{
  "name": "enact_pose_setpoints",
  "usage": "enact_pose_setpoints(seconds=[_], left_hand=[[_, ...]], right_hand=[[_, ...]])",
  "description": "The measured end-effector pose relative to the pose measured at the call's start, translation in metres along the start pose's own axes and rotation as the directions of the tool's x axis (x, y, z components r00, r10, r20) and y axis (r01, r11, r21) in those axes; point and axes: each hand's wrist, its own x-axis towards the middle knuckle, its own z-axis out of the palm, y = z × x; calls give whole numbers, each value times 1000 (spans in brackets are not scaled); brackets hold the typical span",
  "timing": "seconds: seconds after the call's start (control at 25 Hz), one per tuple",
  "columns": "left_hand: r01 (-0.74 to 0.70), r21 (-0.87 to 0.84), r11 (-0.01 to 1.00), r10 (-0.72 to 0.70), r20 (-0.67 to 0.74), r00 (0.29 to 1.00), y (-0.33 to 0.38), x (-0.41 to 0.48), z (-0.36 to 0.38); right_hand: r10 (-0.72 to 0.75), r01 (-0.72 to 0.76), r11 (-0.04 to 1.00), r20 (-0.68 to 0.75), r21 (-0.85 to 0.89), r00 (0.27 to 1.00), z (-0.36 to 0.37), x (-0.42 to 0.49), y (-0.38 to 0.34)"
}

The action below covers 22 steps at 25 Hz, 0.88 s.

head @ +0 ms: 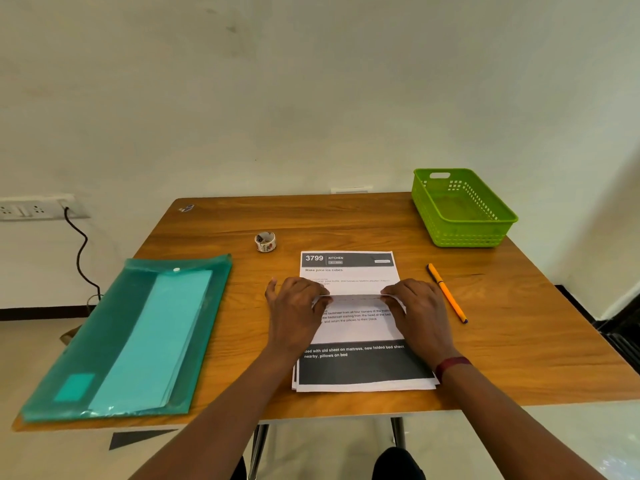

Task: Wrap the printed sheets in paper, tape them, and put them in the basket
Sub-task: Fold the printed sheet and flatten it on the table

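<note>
Your left hand (294,308) and right hand (420,306) both rest on the stack of white printed paper sheets (349,271), which lies on the wooden tabletop (346,220) in front of you, near its front edge. The fingers (317,289) of each hand are curled, grasping a raised paper edge that runs across the middle of the stack between your hands. A dark red band (450,365) sits on your right wrist.

The green perforated plastic basket (467,235) stands at the far right corner of the tabletop, well apart from the stack. The small roll of patterned tape (265,242) sits just beyond the stack, toward the left. An orange pen (446,292) lies to the right of your right hand. To the left lies a translucent green plastic folder (69,358) with light turquoise paper (156,334) inside it. A black cable (81,251) hangs from a white wall socket strip (31,207).
</note>
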Motion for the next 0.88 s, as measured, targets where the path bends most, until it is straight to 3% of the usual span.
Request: enact_pose_setpoints(seconds=[0.24, 0.48, 0.64, 0.88], left_hand=[[-62, 44, 997, 62, -5, 998, -1, -8, 0], [-50, 77, 996, 32, 222, 974, -10, -17, 11], [11, 73, 997, -45, 482, 875, -3, -13, 6], [-158, 236, 959, -27, 629, 777, -1, -13, 7]], right_hand=[[-15, 15, 1000, 7, 2, 1000, -2, -9, -1], [69, -67, 998, 215, -20, 974, -5, -12, -9], [115, -95, 993, 368, -72, 923, -8, -11, -14], [124, -9, 975, 517, -221, 847, -5, -11, -16]])
